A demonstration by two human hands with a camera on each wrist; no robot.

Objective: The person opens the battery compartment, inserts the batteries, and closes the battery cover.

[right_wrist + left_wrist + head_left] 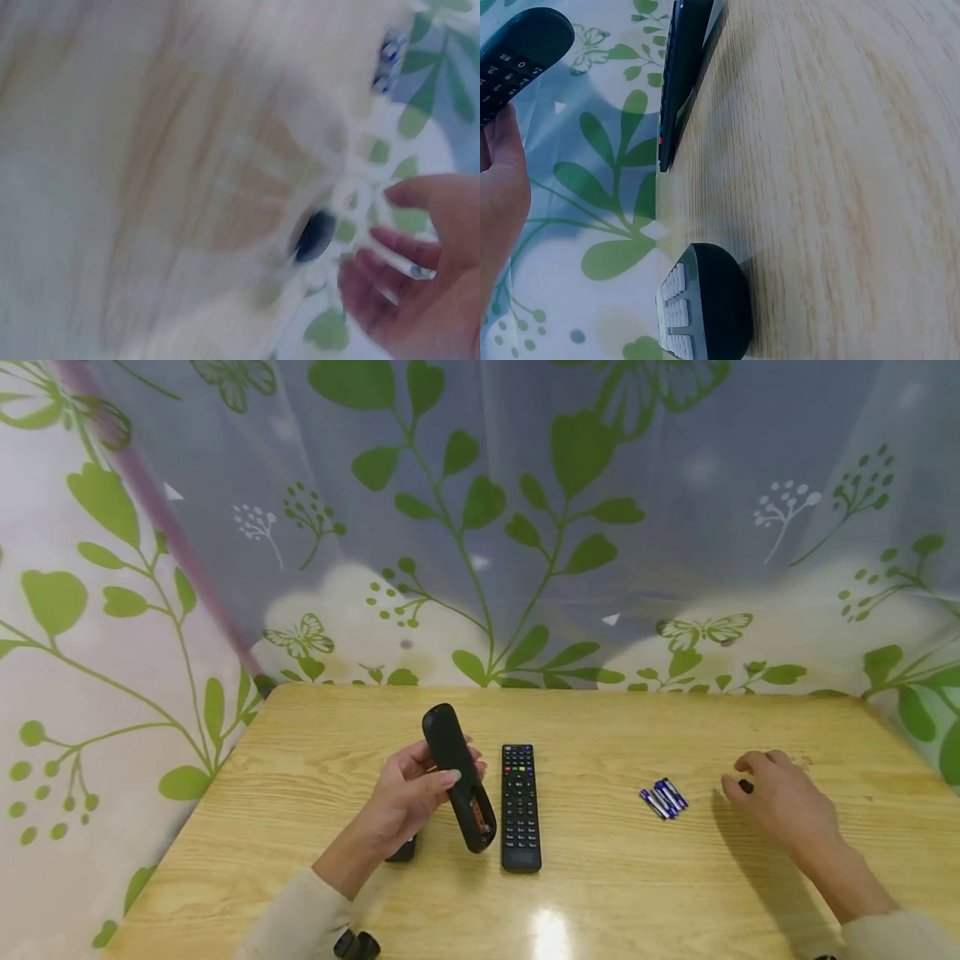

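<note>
My left hand (412, 785) holds a black remote control (450, 752) tilted above the table, its back toward the head view. An uncovered battery compartment (480, 814) near its lower end shows something orange-brown inside. In the left wrist view, this remote's buttoned front (514, 67) shows at the upper left. My right hand (787, 802) hovers low at the right of the table, fingers bent loosely. A small black piece (315, 236) lies by the fingertips; the blurred right wrist view shows it apart from the right hand (420, 270). Its kind is unclear.
A second black remote (521, 810) lies face up mid-table. Another dark remote (403, 850), mostly hidden behind the left wrist, shows pale buttons (676, 311) in the left wrist view. Several purple-and-silver batteries (664, 799) lie grouped left of the right hand. A patterned curtain (480, 568) backs the table.
</note>
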